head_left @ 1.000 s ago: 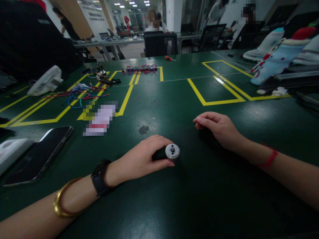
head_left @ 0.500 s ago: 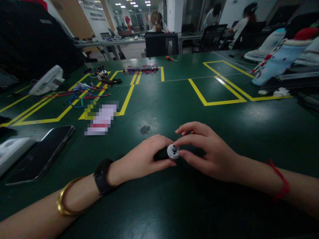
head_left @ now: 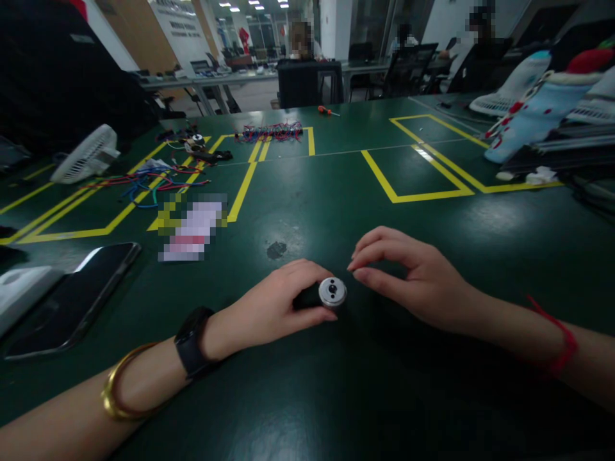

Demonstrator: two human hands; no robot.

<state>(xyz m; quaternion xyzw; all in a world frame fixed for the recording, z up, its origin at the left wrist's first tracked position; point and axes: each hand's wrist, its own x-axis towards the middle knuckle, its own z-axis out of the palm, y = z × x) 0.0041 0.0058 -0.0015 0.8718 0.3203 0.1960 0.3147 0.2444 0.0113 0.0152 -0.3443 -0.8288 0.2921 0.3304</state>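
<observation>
My left hand point(head_left: 283, 298) has its thumb and forefinger wrapped round a small round metal motor point(head_left: 329, 298), which stands upright on the green table. The motor's silver top face shows a dark centre with two small holes, one on either side of it. To the right of the motor and apart from it, my right hand point(head_left: 408, 272) is held above the table with thumb and fingertips pinched together. Whatever sits between those fingertips, if anything, is too small to make out.
A phone point(head_left: 77, 301) and a white box-like thing point(head_left: 29, 288) lie at left. Beyond are a blurred card point(head_left: 195, 230), loose wires point(head_left: 158, 182), a white fan point(head_left: 86, 153) and a screwdriver point(head_left: 327, 111). A snowman-shaped blue thing point(head_left: 533, 115) stands at right.
My right hand came left to the top of the motor, then drew back right with its fingertips pinched. The motor's centre looks darker and lower than before. My left hand kept its hold.
</observation>
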